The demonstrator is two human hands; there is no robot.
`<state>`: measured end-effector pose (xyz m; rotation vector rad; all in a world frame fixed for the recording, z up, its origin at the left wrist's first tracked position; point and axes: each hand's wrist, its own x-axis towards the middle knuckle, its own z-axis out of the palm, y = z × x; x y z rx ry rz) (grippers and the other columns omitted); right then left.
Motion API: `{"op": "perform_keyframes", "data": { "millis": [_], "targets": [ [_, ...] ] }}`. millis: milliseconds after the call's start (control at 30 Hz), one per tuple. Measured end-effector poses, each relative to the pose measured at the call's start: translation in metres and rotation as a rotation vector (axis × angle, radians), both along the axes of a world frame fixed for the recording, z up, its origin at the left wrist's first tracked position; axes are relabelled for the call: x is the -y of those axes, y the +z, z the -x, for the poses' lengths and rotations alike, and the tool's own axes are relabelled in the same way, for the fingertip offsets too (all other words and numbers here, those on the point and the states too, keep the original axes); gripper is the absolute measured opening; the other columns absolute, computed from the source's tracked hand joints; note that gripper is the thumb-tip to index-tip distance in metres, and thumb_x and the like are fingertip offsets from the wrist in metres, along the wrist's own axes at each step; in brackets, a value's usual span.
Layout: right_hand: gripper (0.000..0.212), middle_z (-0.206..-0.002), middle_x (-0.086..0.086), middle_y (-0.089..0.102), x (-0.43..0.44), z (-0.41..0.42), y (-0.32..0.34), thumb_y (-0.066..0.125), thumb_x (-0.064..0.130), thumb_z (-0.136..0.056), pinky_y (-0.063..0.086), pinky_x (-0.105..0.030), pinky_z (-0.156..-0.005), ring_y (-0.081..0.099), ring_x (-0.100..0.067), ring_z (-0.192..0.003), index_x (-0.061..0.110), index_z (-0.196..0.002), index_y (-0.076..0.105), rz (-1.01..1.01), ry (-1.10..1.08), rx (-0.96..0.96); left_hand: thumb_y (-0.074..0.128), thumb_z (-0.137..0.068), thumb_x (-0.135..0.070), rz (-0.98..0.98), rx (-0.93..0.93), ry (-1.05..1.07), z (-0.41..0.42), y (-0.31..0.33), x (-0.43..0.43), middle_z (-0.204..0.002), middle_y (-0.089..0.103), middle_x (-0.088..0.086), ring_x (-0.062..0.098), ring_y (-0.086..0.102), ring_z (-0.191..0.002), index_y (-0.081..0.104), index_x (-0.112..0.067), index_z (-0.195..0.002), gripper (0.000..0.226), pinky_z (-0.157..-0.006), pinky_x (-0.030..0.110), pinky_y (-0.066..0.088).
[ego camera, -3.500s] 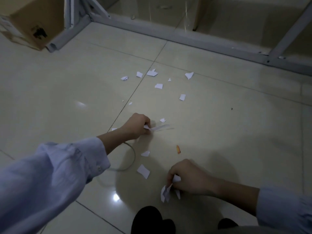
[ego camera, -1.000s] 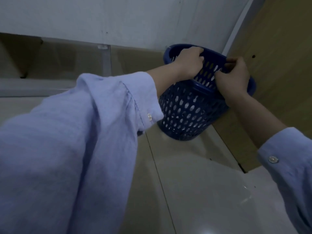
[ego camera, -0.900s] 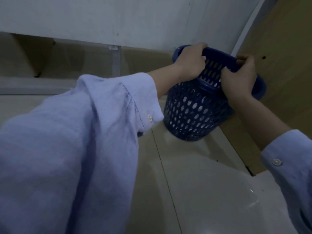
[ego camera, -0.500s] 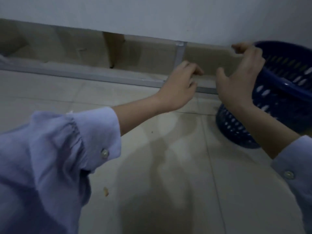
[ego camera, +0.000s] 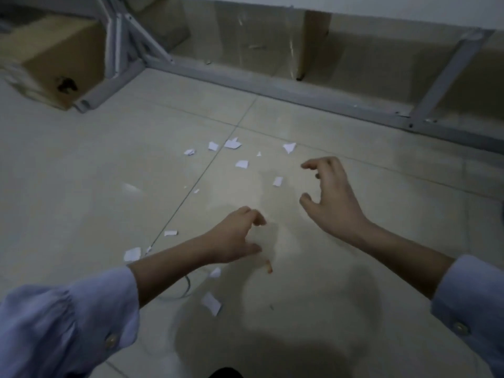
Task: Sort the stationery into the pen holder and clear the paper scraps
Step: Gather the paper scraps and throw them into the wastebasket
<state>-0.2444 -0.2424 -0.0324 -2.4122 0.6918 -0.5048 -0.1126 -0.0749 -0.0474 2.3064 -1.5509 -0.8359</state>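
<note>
Dim light over a tiled floor (ego camera: 81,173). White paper scraps (ego camera: 242,164) lie scattered on it. A far cluster straddles a grout line, ahead of both hands. A few more lie near and left, beside the left forearm, among them a larger scrap (ego camera: 132,254). Another piece (ego camera: 211,304) lies near the bottom centre.

The left hand (ego camera: 234,236) hangs over the floor at centre and holds nothing, fingers loosely curled, thumb apart from them. Whether it touches the tile, cannot tell. The right hand (ego camera: 332,197) is farther off and to the right, also holding nothing, fingers spread and hooked downward, thumb out. One small scrap (ego camera: 277,181) lies just left of it, apart from the fingers. Neither hand touches paper.

An orange fragment (ego camera: 269,266) lies on the floor just near the left thumb. A thin grey cable (ego camera: 188,285) loops under the left wrist. Both arms wear light blue sleeves (ego camera: 68,317) with buttoned cuffs.

At far left a cardboard box (ego camera: 51,58) stands against a grey metal frame (ego camera: 300,91), whose rail runs across the far side.
</note>
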Motion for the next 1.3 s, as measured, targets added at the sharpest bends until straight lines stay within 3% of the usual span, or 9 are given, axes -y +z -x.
{"op": "perform_keyframes", "data": {
  "millis": [133,300,500,600,667,800,933,1067,1300],
  "targets": [
    [0.053,-0.128,-0.003,0.038,-0.025,-0.022,-0.032,0.066,0.017,-0.079,0.038,-0.025,-0.089,0.042,-0.021,-0.117,0.019,-0.128,0.045,-0.048,0.189,-0.162,0.08,-0.067,-0.035,-0.24,0.067,-0.076,-0.006,-0.033,-0.056,-0.131,0.039,0.004,0.023,0.04,-0.117,0.041,-0.016,-0.13,0.077,-0.097,0.029,0.037],
    [0.06,-0.131,-0.003,0.036,-0.034,-0.042,-0.058,0.068,0.027,-0.079,0.041,-0.033,-0.097,0.04,-0.024,-0.121,0.021,-0.133,0.042,-0.122,0.284,-0.311,0.083,-0.055,-0.047,-0.244,0.227,-0.133,-0.001,-0.042,-0.085,-0.127,0.034,-0.001,0.021,0.037,-0.11,0.036,-0.02,-0.128,0.09,-0.09,0.039,0.045],
    [0.06,-0.137,-0.003,0.042,-0.04,-0.066,-0.079,0.068,0.028,-0.083,0.036,-0.031,-0.102,0.041,-0.028,-0.121,0.025,-0.138,0.044,-0.05,0.449,-0.355,0.073,-0.074,-0.029,-0.173,0.137,-0.127,0.001,-0.05,-0.099,-0.119,0.046,0.002,0.021,0.045,-0.104,0.05,-0.016,-0.113,0.048,-0.082,0.028,0.035],
    [0.053,-0.156,-0.001,0.025,-0.042,-0.073,-0.091,0.05,0.024,-0.097,0.023,-0.03,-0.115,0.023,-0.024,-0.141,0.027,-0.147,0.033,0.143,0.638,-0.459,0.065,-0.08,-0.025,-0.143,0.092,-0.097,-0.001,-0.052,-0.102,-0.109,0.055,0.006,0.024,0.051,-0.099,0.058,-0.013,-0.101,0.025,-0.078,0.028,0.036],
    [0.048,-0.158,0.002,0.021,-0.043,-0.073,-0.094,0.038,0.017,-0.101,0.027,-0.034,-0.115,0.019,-0.022,-0.143,0.027,-0.148,0.031,0.241,0.681,-0.517,0.063,-0.08,-0.023,-0.12,0.077,-0.089,-0.003,-0.054,-0.103,-0.1,0.06,0.006,0.023,0.055,-0.094,0.062,-0.012,-0.091,0.015,-0.072,0.022,0.032],
    [0.04,-0.14,-0.001,0.047,-0.045,-0.069,-0.094,0.043,0.007,-0.096,0.041,-0.031,-0.099,0.042,-0.022,-0.123,0.02,-0.134,0.052,0.339,0.638,-0.453,0.065,-0.076,-0.021,-0.126,0.063,-0.064,-0.005,-0.055,-0.101,-0.093,0.065,0.003,0.019,0.057,-0.089,0.065,-0.016,-0.082,0.008,-0.064,0.016,0.024],
    [0.034,-0.116,-0.002,0.057,-0.044,-0.067,-0.09,0.045,0.005,-0.093,0.04,-0.028,-0.084,0.047,-0.021,-0.108,0.018,-0.119,0.063,0.367,0.61,-0.477,0.065,-0.078,-0.02,-0.169,0.079,-0.057,-0.003,-0.057,-0.096,-0.099,0.068,0.003,0.022,0.059,-0.095,0.065,-0.016,-0.089,0.013,-0.07,0.024,0.033],
    [0.03,-0.114,-0.004,0.058,-0.044,-0.062,-0.087,0.045,0.009,-0.094,0.039,-0.03,-0.086,0.048,-0.022,-0.109,0.015,-0.116,0.065,0.331,0.604,-0.522,0.062,-0.08,-0.015,-0.279,0.104,-0.064,-0.001,-0.059,-0.088,-0.109,0.066,0.009,0.028,0.058,-0.103,0.064,-0.014,-0.098,0.018,-0.08,0.032,0.041],
    [0.027,-0.11,-0.006,0.063,-0.042,-0.05,-0.084,0.048,0.007,-0.091,0.038,-0.03,-0.086,0.052,-0.024,-0.107,0.011,-0.112,0.064,0.212,0.529,-0.493,0.057,-0.086,-0.009,-0.39,0.054,-0.11,0.002,-0.056,-0.071,-0.12,0.059,0.017,0.032,0.053,-0.112,0.064,-0.005,-0.107,0.023,-0.089,0.034,0.04]
  ]
}}
